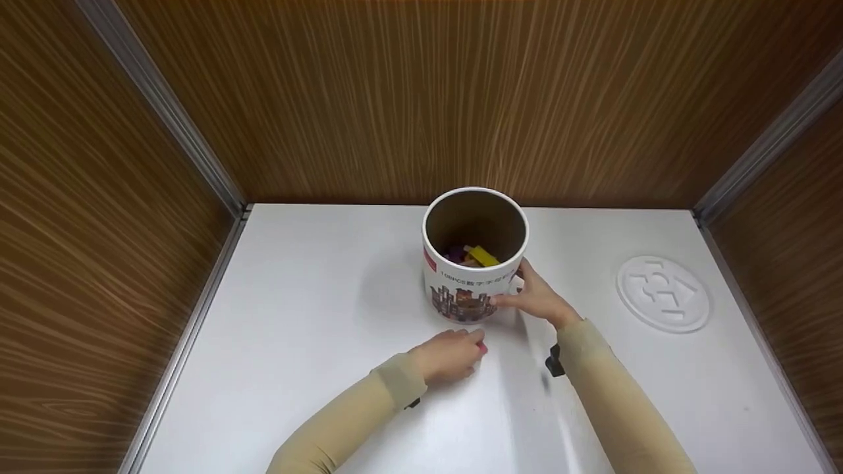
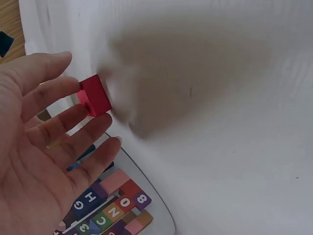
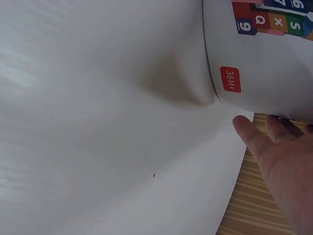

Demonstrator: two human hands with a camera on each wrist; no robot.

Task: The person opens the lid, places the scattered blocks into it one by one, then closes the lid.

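A white round tub (image 1: 461, 283) with a printed picture of blocks stands open at the middle of the white table (image 1: 309, 309). Coloured blocks, one of them yellow (image 1: 483, 256), lie inside it. My right hand (image 1: 537, 297) cups the tub's right side, thumb across the lower front and fingers on the wall. The right wrist view shows that hand (image 3: 283, 166) at the foot of the tub (image 3: 264, 63). My left hand (image 1: 450, 355) lies low on the table in front of the tub. Its nearly straight fingers (image 2: 73, 122) touch a small red block (image 2: 95, 95), whose edge shows at the fingertips (image 1: 483, 347).
A round white lid (image 1: 663, 294) with cut-out shapes lies flat at the table's right. Wood-grain walls (image 1: 421, 99) with metal corner posts close the table in at the back and on both sides. Both forearms wear beige sleeves.
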